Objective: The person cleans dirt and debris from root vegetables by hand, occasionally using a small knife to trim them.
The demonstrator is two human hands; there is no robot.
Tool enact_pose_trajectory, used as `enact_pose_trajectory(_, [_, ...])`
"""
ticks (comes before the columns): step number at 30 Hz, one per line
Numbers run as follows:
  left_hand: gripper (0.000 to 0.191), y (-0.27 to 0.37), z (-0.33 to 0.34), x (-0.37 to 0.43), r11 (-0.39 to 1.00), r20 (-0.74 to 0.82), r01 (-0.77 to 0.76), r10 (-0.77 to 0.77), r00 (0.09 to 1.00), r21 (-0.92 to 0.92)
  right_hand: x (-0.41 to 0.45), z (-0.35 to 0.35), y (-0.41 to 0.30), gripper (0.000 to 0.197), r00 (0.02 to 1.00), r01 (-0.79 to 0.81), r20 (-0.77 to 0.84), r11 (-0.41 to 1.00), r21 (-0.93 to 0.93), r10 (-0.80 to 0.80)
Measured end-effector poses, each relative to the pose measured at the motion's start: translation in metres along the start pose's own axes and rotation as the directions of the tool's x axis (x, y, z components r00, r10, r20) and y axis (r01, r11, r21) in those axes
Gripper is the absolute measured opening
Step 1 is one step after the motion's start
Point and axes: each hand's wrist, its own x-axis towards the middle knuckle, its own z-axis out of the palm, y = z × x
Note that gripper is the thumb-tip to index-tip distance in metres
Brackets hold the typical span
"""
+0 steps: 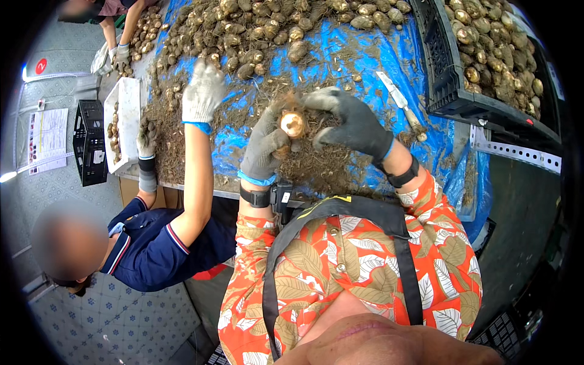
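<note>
My left hand (261,148), in a grey work glove, grips a small root vegetable that looks like a taro corm (293,125). Its pale cut end faces up, and a tuft of brown fibres stands at its top. Close on the other side is my right hand (360,121) in a dark glove, thumb and fingers curved apart. Its fingertips are near the corm's fibres; whether they touch cannot be made out. Beneath both hands, loose roots and soil (315,166) cover a blue plastic sheet (232,148). A knife (399,100) with a worn handle lies to the right.
Piled corms (255,32) cover the table's far side. A black crate (449,98) of corms stands at right. On the left, a co-worker's gloved hand (203,93) is raised near mine, beside a white bin (130,109). Another person's gloved hands (119,55) work farther off.
</note>
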Motion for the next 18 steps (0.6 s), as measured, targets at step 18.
enact_pose_trajectory(18, [0.055,-0.012,0.011,-0.001,0.975,-0.184,-0.125,0.090,0.979,-0.184,0.013,0.009,-0.011,0.022,0.981,0.038,-0.181,0.980,-0.195,-0.074])
